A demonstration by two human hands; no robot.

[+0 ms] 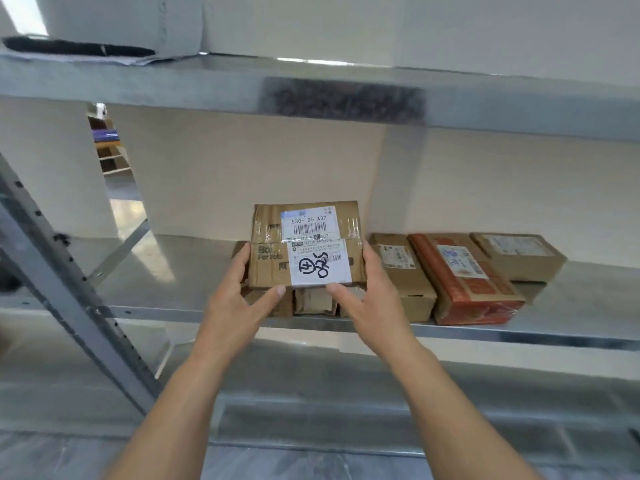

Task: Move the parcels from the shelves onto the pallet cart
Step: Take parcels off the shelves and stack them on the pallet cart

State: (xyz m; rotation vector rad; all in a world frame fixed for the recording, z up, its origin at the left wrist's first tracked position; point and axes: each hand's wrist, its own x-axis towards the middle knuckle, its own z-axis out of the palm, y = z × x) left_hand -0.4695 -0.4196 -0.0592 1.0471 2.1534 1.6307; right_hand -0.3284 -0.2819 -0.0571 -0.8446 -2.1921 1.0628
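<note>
Gripped from both sides: left hand (239,292) curled round the left edge of the top parcel (304,247), right hand (374,289) round its right edge, thumbs at the lower front lip. Perched on a low layer of smaller parcels (313,301) at the front of the middle shelf (166,311); cannot tell whether already lifted clear of them.

Probably light, judging by the modest bulk. Stiff corrugated card, creased where the tape band crosses, likely a little slick over tape and glossy label. Best held by the side walls with thumbs beneath, as now.

Just to the right, a plain brown parcel (401,271), then a red-orange parcel (464,275) pressed against it, then another brown parcel (519,252) further back on something lower. Overhead, the upper shelf beam (207,88): little headroom, so better drawn straight out than raised. Slanted steel upright (69,289) to the left, well apart. No pallet cart in view.
</note>
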